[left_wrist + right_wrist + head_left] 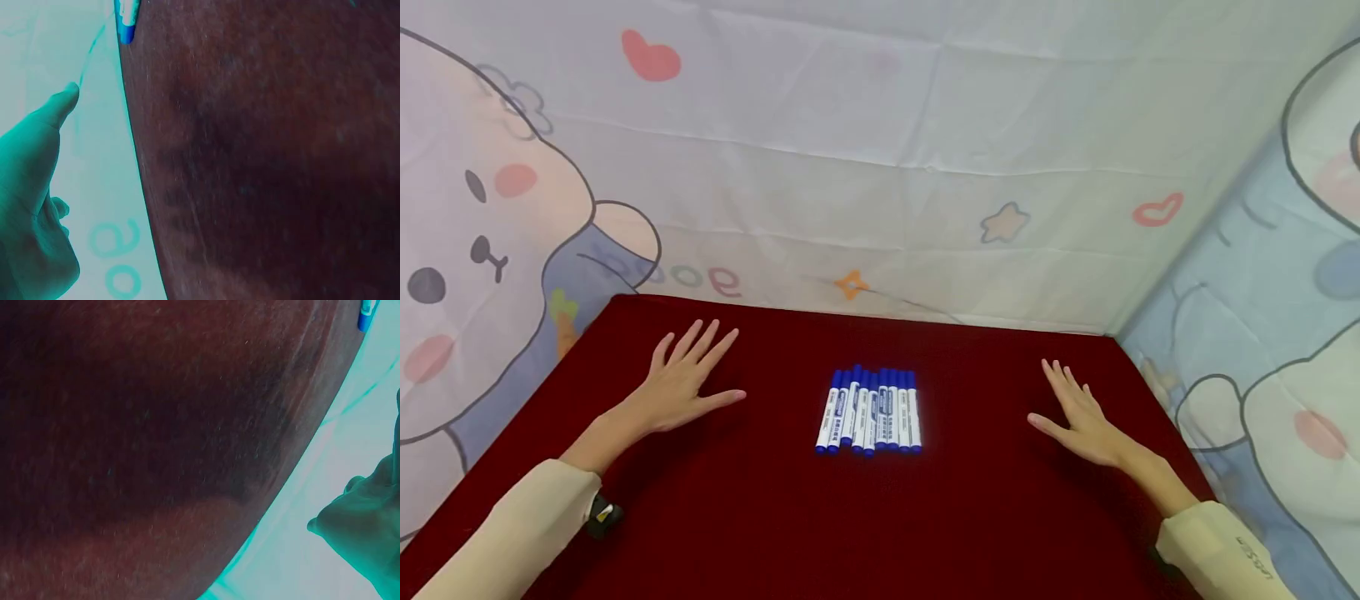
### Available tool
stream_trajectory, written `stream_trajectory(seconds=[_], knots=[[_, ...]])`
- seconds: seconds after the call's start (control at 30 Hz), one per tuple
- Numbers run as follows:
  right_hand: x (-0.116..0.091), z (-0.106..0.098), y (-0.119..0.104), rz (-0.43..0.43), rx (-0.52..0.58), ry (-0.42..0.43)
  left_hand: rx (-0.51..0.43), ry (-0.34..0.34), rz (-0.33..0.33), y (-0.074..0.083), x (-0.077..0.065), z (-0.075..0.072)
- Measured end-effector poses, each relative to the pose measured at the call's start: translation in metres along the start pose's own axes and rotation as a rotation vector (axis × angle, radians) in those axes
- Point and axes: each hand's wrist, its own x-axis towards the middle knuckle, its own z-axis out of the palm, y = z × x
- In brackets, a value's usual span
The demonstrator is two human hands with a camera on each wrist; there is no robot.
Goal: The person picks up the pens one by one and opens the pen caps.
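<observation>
Several whiteboard markers (871, 412) with white barrels and blue caps lie side by side in a row at the middle of the table, caps toward the back. To their left, my left hand (688, 387) is held palm down with fingers spread and nothing in it. On the other side, my right hand (1078, 421) has its fingers extended, thumb toward the markers, also holding nothing. Both hands are well apart from the row. In the left wrist view a blue marker end (127, 32) shows at the top edge; the right wrist view catches another marker end (364, 320) in its upper corner.
A dark red cloth (865, 525) covers the table. Behind it hangs a pale curtain (865, 167) printed with cartoon figures, and a similar printed sheet (1285, 350) stands along the right side. A dark wrist device (602, 515) sits at the left sleeve cuff.
</observation>
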Motion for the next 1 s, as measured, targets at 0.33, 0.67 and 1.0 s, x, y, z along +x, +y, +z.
stream_trajectory(seconds=[0.33,0.67,1.0], knots=[[0.007,0.007,-0.008,0.034,0.140,-0.058,-0.067,0.003,0.025,0.012,0.014,0.014],[0.017,0.015,-0.015,0.038,0.316,-0.101,-0.098,0.032,0.066,0.024,0.017,0.028],[0.027,0.021,-0.020,-0.055,0.464,-0.129,-0.177,0.042,0.119,0.041,0.029,0.041]])
